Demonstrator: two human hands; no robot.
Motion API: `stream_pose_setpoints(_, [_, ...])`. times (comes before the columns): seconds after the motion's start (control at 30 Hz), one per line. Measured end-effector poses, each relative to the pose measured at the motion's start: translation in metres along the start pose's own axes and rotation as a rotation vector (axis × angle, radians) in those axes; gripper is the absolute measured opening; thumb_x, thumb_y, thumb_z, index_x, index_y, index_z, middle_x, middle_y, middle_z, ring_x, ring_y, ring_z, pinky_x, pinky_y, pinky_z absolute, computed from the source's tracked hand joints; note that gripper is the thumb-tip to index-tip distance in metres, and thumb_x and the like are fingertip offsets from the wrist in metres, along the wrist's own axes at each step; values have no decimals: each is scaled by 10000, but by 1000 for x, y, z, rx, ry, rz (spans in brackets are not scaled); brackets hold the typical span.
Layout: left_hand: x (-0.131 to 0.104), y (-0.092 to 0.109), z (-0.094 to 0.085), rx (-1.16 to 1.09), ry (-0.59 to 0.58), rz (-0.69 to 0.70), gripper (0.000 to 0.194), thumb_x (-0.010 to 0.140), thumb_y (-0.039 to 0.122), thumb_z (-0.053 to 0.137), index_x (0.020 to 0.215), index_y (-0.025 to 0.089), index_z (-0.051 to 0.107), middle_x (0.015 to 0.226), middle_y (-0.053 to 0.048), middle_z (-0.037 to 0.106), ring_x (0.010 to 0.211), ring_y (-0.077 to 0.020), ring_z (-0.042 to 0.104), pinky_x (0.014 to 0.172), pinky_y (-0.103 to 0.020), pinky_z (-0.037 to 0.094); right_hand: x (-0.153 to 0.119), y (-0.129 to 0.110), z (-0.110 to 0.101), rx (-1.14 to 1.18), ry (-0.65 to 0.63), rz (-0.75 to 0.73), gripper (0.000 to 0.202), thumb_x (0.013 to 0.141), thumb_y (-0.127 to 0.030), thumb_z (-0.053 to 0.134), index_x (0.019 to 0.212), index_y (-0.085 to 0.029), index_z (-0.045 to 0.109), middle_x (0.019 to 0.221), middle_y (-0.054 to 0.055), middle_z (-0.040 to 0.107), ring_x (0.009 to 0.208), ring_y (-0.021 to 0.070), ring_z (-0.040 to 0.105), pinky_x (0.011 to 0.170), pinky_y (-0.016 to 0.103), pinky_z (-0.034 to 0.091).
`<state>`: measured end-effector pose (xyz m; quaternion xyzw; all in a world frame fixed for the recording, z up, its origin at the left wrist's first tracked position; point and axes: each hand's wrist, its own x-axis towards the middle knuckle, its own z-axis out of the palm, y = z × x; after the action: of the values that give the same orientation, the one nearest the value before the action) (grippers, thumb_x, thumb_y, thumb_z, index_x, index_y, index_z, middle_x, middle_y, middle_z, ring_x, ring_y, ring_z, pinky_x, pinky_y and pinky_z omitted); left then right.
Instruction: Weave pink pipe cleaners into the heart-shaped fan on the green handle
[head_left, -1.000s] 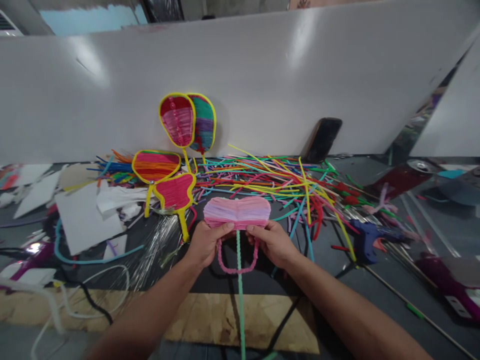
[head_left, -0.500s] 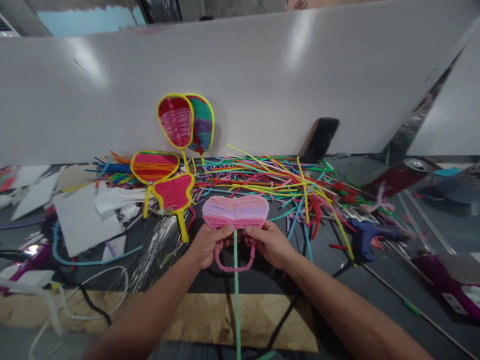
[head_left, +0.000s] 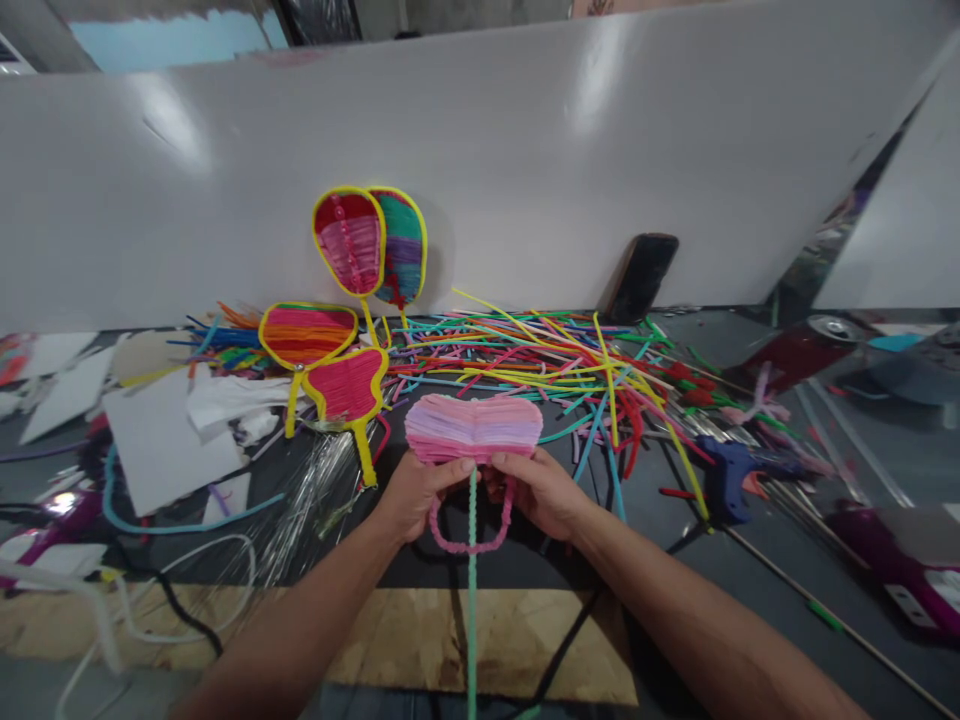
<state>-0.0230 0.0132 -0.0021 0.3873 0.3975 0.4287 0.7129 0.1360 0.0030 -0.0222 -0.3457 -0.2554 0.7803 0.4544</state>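
Note:
Between both hands is a pink and lilac pipe-cleaner fan [head_left: 474, 425] with a rounded, wide top. A twisted pink loop hangs below it, and a light green twisted pipe-cleaner stem [head_left: 472, 590] runs down from its middle toward me. My left hand [head_left: 420, 492] pinches the lower left edge, thumb on the near face. My right hand [head_left: 538, 490] pinches the lower right edge the same way, its thumb beside the stem. The other fingers are partly hidden behind the piece.
Several yellow-rimmed pipe-cleaner fans [head_left: 349, 240] stand or lie at the back left. Loose pipe cleaners [head_left: 525, 350] spread behind my hands. To the right are a blue glue gun [head_left: 731, 475], a can [head_left: 799, 355] and a leaning phone [head_left: 645, 275]. White cards [head_left: 165, 440] lie left.
The pink piece has shifted very slightly down, and its stem hangs a little straighter. Both hands keep their pinch on the lower edge.

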Motion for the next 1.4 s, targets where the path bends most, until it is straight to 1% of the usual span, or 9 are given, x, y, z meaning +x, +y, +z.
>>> stream_pose_setpoints(0.1, [-2, 0, 1, 50, -41, -6, 248, 639, 232, 745, 850, 114, 693, 872, -100, 717, 792, -236, 660, 787, -386, 509, -1, 0, 1, -27, 6, -6, 215, 605, -284, 766, 745, -150, 674, 642, 0, 639, 560, 100, 543, 554, 234, 419])
stream_pose_setpoints(0.27, [-2, 0, 2, 77, -69, 15, 265, 654, 215, 730, 897, 117, 694, 934, -108, 708, 900, -253, 639, 842, -401, 481, -1, -1, 4, -3, 47, -31, 159, 574, -222, 740, 694, -152, 663, 597, -12, 620, 539, 101, 520, 542, 239, 407])
stream_pose_setpoints(0.5, [-1, 0, 4, 69, -32, -7, 338, 625, 191, 751, 953, 133, 688, 967, -88, 707, 908, -232, 637, 842, -354, 481, 0, 1, 8, 56, 106, -97, 151, 546, -180, 734, 672, -167, 653, 610, -24, 629, 551, 102, 516, 570, 243, 404])
stream_pose_setpoints(0.67, [0, 1, 4, 33, 10, 8, 290, 607, 191, 763, 881, 127, 691, 901, -76, 716, 821, -210, 650, 805, -342, 498, 1, 3, 7, 75, 68, -106, 184, 573, -237, 773, 716, -167, 680, 641, -18, 635, 565, 95, 514, 585, 239, 404])
stream_pose_setpoints(0.8, [3, 0, 1, -8, 75, 67, 381, 590, 182, 773, 954, 143, 666, 913, -61, 713, 832, -205, 650, 807, -341, 502, 2, 4, 3, 31, -24, -61, 190, 589, -280, 786, 696, -161, 684, 633, -15, 633, 543, 81, 505, 551, 229, 385])
stream_pose_setpoints(0.97, [5, -3, -1, -30, 128, 56, 360, 576, 168, 779, 917, 148, 666, 809, -28, 715, 733, -169, 655, 714, -283, 523, 5, 4, 1, 57, 51, -62, 203, 556, -267, 809, 669, -162, 677, 631, -4, 652, 549, 88, 536, 555, 224, 400])
stream_pose_setpoints(1.1, [6, 0, -4, -48, 165, 59, 388, 566, 190, 784, 931, 150, 657, 808, -28, 714, 735, -179, 659, 708, -294, 532, 5, 1, -1, 81, 17, -59, 220, 592, -297, 796, 738, -176, 684, 631, -17, 637, 544, 81, 529, 555, 217, 411])
stream_pose_setpoints(1.23, [9, 3, -7, -69, 255, 83, 466, 511, 202, 809, 948, 167, 650, 759, -1, 703, 665, -160, 649, 651, -282, 540, 6, -3, -6, 37, 35, -128, 215, 620, -335, 782, 647, -173, 642, 583, -40, 582, 522, 65, 489, 587, 221, 426])
stream_pose_setpoints(1.4, [9, 5, -7, -97, 224, 70, 449, 515, 186, 806, 933, 161, 645, 749, 3, 698, 654, -150, 646, 655, -280, 539, 5, -7, -7, 39, -18, -136, 221, 645, -350, 766, 726, -189, 639, 661, -31, 602, 580, 80, 523, 633, 238, 450])
